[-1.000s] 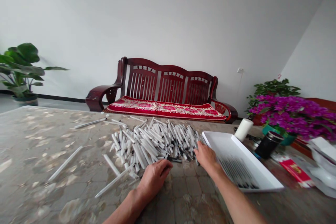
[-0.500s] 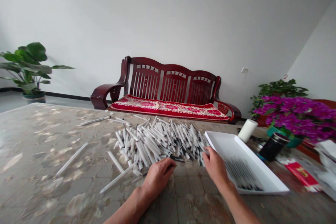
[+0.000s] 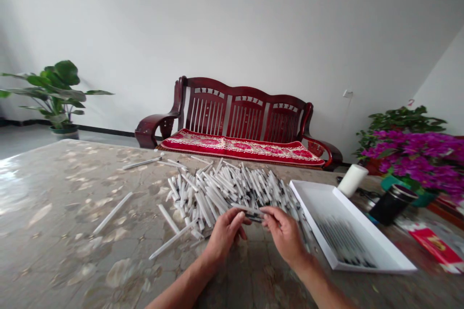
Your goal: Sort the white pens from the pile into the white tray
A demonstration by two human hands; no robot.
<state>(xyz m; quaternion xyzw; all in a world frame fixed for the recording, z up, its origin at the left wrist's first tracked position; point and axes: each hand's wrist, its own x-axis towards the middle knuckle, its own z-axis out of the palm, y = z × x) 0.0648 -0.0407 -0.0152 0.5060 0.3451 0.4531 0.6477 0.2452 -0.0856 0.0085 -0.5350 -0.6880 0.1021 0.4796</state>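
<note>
In front of the pile, my left hand [image 3: 227,231] and my right hand [image 3: 284,232] face each other, fingers closed. A whitish pen [image 3: 249,209] spans the gap between them, one end at each hand. Below it, a dark slim piece [image 3: 254,217] also lies between the fingertips; its kind is hard to make out. Just beyond is a heap of white pens [image 3: 224,186], some with dark ends. To the right, a shallow white box [image 3: 386,246] holds a row of pens [image 3: 340,239] laid side by side.
A few loose pens [image 3: 113,213] lie left of the heap on the patterned tabletop [image 3: 72,193]. Behind the box stand a white roll [image 3: 352,180], a black cup [image 3: 393,204] and purple flowers [image 3: 420,154]. A red packet [image 3: 433,246] lies at the right. A wooden bench [image 3: 239,116] stands beyond.
My right hand has come left from the heap's right edge, bringing a whitish pen up to my left hand. Both hands now meet on it. The view has shifted slightly.
</note>
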